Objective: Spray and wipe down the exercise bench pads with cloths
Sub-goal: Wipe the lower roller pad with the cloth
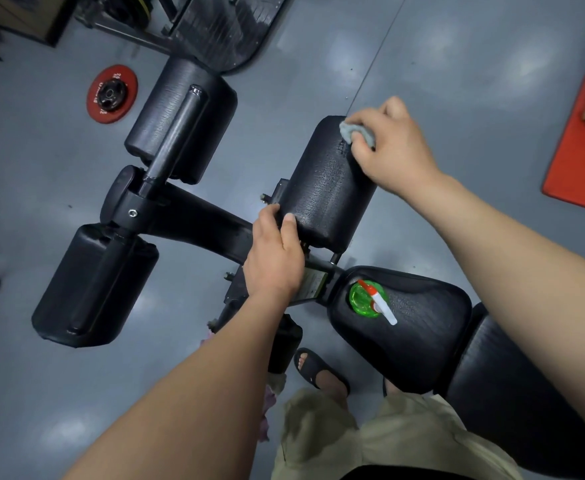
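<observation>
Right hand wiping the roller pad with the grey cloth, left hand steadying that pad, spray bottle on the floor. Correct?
Not quite. The spray bottle stands on the bench's seat pad, not on the floor, as the head view shows. The rest holds: the right hand wipes the roller pad with the grey cloth, and the left hand grips that pad's near end.
</observation>
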The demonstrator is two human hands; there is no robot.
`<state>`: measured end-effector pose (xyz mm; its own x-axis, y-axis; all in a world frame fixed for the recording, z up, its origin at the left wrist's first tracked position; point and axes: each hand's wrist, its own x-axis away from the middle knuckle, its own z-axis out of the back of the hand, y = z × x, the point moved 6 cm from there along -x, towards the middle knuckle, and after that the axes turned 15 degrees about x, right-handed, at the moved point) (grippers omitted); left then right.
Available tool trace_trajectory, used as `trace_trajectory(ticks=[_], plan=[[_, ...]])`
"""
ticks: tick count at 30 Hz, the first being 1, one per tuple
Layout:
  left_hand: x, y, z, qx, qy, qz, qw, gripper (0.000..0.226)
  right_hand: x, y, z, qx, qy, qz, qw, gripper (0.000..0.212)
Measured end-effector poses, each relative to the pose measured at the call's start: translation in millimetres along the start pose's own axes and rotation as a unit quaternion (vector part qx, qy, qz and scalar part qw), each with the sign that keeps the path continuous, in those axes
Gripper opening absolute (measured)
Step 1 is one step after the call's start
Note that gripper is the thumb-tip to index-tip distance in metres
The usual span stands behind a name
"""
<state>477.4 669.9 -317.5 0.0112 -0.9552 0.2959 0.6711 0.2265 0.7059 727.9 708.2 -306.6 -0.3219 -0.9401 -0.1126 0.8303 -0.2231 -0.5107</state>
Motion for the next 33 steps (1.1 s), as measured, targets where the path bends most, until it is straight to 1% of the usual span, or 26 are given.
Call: trace_trajectory(ticks=[4,6,9,10,13,15,17,21,22,23,26,28,30,33], plan=[[0.7,0.0,0.4,-0.003,0.005,-0.005,1.000,0.042,-21.2,3.1,-0.1,0.022,-0.006,-0.068,0.997,0.030],[0.8,-0.5,0.1,-0.015,0.003,-0.005,1.000,0.049,-11.2,-2.5,0.1,0.029,-0.010,-0.046,0.998,0.029],[-0.5,-1.3,-1.0,-0.027,-0.005,-0.001,1.000,0.054,2.5,-9.5,1.9,0.025,-0.024,0.024,0.999,0.029],[-0.9,-1.4,-1.0,-0.026,-0.006,0.001,1.000,0.054,-0.6,-8.4,4.1,0.029,-0.024,0.024,0.999,0.029],[-0.6,-1.8,-1.9,-0.020,-0.010,0.000,1.000,0.053,-19.9,0.6,6.2,0.039,-0.017,-0.020,0.999,0.029],[-0.8,-2.9,-2.0,-0.014,-0.013,0.004,1.000,0.053,-18.7,-3.2,4.9,0.039,-0.017,-0.026,0.999,0.030],[-0.9,-3.3,-1.9,-0.010,-0.016,0.011,1.000,0.053,-3.1,-11.2,1.1,0.027,-0.016,-0.001,0.999,0.032],[-0.4,-0.6,-1.2,-0.015,-0.020,0.010,1.000,0.052,39.0,-28.1,-3.5,-0.010,-0.039,0.114,0.993,0.031],[0.0,-0.3,-0.9,-0.014,-0.020,0.010,1.000,0.052,38.5,-27.4,-2.8,-0.012,-0.038,0.127,0.991,0.031],[0.1,-0.4,-1.1,-0.013,-0.021,0.012,1.000,0.051,33.3,-23.4,-1.8,-0.009,-0.030,0.119,0.992,0.031],[0.7,-0.8,-1.2,-0.008,-0.019,0.022,1.000,0.048,16.0,-4.3,0.2,0.003,0.005,0.037,0.999,0.030],[1.5,-0.3,-0.2,-0.004,-0.010,0.025,1.000,0.046,23.5,-6.5,-1.1,-0.008,0.017,0.025,0.999,0.027],[1.3,0.4,-0.1,-0.005,-0.007,0.025,1.000,0.047,46.5,-19.0,-5.2,-0.028,0.010,0.069,0.997,0.026],[1.1,0.5,-0.8,-0.009,-0.006,0.032,0.999,0.055,76.6,-33.4,-10.8,-0.036,-0.046,0.163,0.985,0.027]])
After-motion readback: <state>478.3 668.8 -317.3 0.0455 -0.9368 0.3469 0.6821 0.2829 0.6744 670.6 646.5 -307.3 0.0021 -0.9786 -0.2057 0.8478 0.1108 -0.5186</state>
